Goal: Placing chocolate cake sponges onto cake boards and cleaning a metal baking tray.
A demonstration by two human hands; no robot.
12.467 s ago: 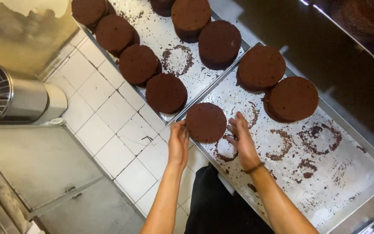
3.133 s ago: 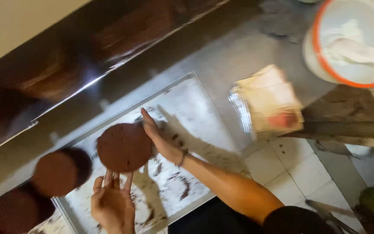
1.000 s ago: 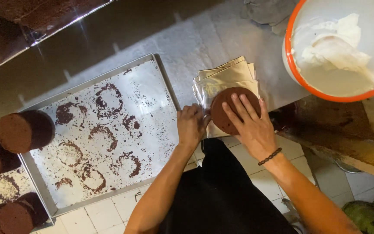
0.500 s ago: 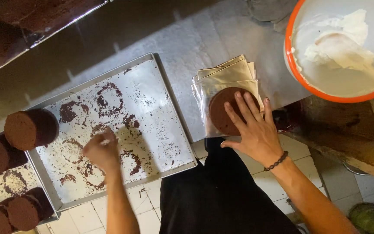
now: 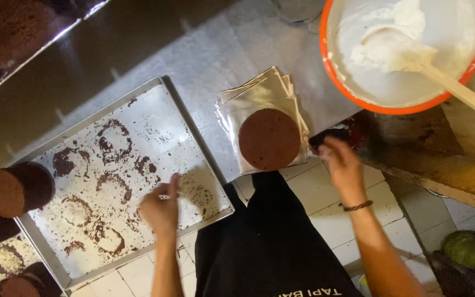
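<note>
One round, flat, dark-brown chocolate cake layer (image 5: 269, 138) is lying near the middle of the frame, on top of a fanned stack of pale square cake boards wrapped in clear film (image 5: 262, 104), and neither hand is touching it. The right hand (image 5: 341, 163) is hovering just to its right, blurred, fingers loosely spread and gripping nothing that I can make out; a dark bracelet (image 5: 357, 206) is circling the wrist. The left hand (image 5: 160, 204) is hanging well apart from it, over the lower right part of the big rectangular metal baking tray dusted white and ringed with brown crumb marks (image 5: 117, 181), fingers drawn loosely together, possibly pinching something small, though I cannot tell. The layer is looking thin, soft and crumbly to me, light but quick to crack if lifted by one edge, so I would be taking it with flat fingers slid under opposite sides, or by moving the stiff board beneath it instead. Taller brown round cakes (image 5: 17, 188) are sitting at the far left edge of the frame. In the upper right, an orange-rimmed plastic bowl of white cream (image 5: 463, 66) is holding a pale wooden spatula (image 5: 457, 91), its handle slanting down toward the right edge.
</note>
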